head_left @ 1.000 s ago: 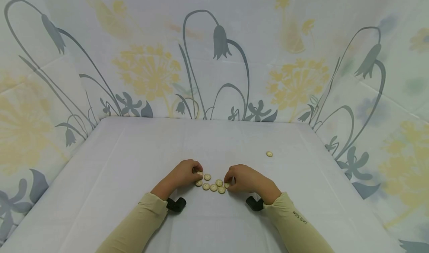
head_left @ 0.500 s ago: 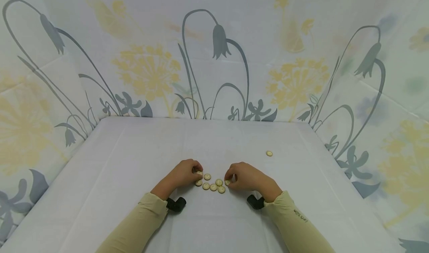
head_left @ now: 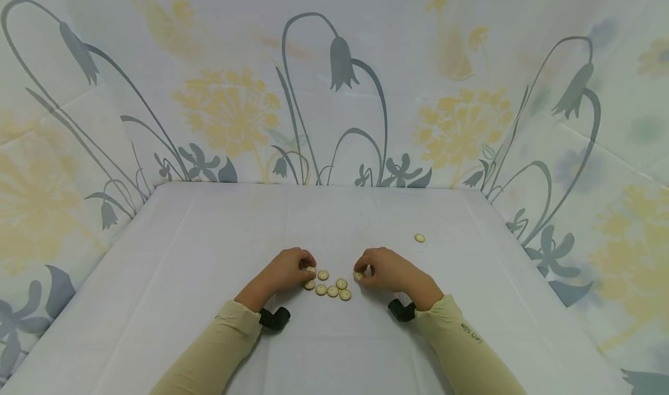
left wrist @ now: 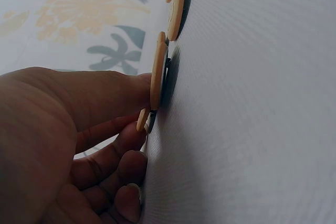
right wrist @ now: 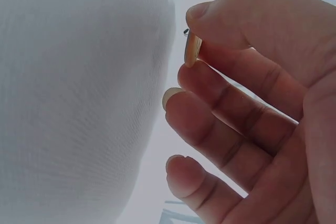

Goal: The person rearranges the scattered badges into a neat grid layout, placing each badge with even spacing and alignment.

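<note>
Several small, round, pale wooden discs lie in a loose curve on the white table; a disc point(head_left: 333, 291) marks the near side of the curve. At its left end my left hand point(head_left: 284, 270) pinches one disc point(left wrist: 142, 120) between thumb and fingertips, low against the cloth. Another disc point(left wrist: 157, 74) stands right in front of that thumb. To the right of the curve, my right hand point(head_left: 389, 269) holds a disc point(right wrist: 193, 50) between thumb and index finger, its other fingers loosely bent. A small dark bit shows at the underside of this disc.
One separate disc point(head_left: 420, 238) lies farther back on the right. White cloth covers the table point(head_left: 235, 215); flower-patterned curtains point(head_left: 345, 104) rise behind it and at both sides. Black wrist cameras point(head_left: 275, 319) sit below both hands.
My right hand has drawn its disc away from the others, moving back and slightly right. My left hand stays in place on its disc.
</note>
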`<state>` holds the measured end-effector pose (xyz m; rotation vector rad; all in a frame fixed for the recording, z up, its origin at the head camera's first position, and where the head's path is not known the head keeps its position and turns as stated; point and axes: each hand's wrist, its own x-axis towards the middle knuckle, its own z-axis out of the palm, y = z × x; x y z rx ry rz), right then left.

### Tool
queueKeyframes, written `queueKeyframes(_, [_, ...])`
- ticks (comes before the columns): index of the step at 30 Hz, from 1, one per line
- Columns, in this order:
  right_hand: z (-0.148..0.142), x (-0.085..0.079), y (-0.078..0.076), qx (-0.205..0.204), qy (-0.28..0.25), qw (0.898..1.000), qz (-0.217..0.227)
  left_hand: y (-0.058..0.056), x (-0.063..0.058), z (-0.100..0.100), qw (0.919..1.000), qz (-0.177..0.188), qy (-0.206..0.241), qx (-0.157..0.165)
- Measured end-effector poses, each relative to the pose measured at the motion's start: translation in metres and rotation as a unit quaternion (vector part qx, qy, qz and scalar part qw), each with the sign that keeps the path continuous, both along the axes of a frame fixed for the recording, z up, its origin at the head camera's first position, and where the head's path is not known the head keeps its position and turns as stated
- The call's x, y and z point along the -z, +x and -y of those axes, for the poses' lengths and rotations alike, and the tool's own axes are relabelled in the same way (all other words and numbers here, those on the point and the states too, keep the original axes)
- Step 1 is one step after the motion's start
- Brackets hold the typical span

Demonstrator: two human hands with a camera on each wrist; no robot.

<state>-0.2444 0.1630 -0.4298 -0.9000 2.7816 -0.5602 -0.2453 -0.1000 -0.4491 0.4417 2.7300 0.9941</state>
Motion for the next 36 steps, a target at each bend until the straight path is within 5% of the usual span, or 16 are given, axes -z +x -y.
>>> queueKeyframes(36, [-0.028,0.002,-0.015,0.046,-0.022,0.998,-0.037,-0.003,0.003,0.001,1.0,-0.006,-0.001,0.002])
